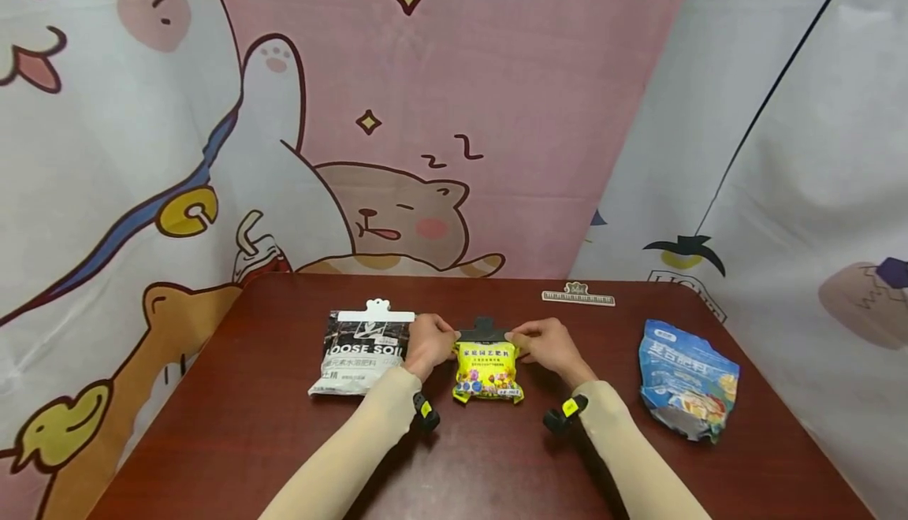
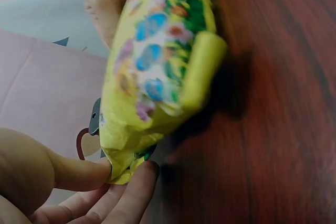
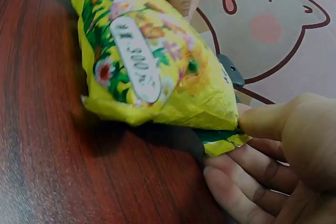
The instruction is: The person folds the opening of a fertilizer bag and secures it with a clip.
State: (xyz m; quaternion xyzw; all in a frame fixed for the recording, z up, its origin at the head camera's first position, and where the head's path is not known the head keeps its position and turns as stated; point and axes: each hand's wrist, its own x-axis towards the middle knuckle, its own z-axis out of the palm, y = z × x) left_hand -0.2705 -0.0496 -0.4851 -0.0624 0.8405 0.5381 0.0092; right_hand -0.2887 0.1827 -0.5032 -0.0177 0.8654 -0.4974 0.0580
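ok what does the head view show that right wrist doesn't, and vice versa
Only head: the black-and-white plastic bag, blue plastic bag and long pale striped clip.
Only right wrist: a dark green patch at the pinched corner of the yellow floral plastic packet.
Both: that packet, the dark grey clip, reddish-brown table, left hand, right hand.

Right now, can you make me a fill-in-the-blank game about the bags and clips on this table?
1. The left hand and right hand both pinch a packet that is mostly ____ in colour.
2. The clip on top of the LOOSE SOIL bag is ____.
3. The bag on the far right is mostly ____.
4. Counting the packet, the table holds ____ bags.

Missing words: yellow; white; blue; three.
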